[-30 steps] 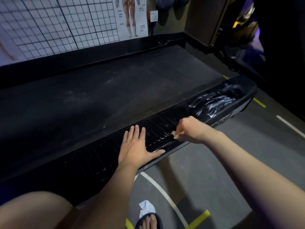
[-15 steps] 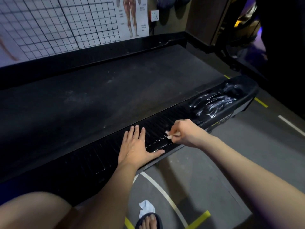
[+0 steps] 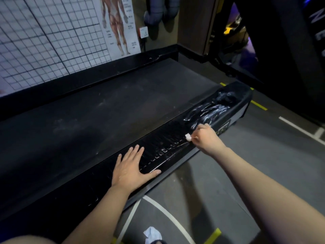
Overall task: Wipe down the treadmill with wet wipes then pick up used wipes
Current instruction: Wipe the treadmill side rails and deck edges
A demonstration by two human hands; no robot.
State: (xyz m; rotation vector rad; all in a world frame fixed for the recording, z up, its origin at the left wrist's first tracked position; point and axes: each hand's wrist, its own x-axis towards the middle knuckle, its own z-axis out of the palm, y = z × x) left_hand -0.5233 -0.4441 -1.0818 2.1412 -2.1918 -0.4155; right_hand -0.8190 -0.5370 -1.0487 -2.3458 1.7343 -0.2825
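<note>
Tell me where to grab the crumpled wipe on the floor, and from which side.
Pinch the crumpled wipe at its raised, bunched folds, coming straight down from above: it lies loose on the grey floor, so the upstanding folds likely offer the easiest hold.

Black treadmill [image 3: 105,111] lying flat, wet streaks shining along its near side rail [image 3: 165,148].
A bunched white wipe [image 3: 187,137] is resting against the ribbed rail, pinched in the right hand [image 3: 204,138]; a crumpled used wipe [image 3: 152,234] is lying on the floor [image 3: 237,173].
</note>
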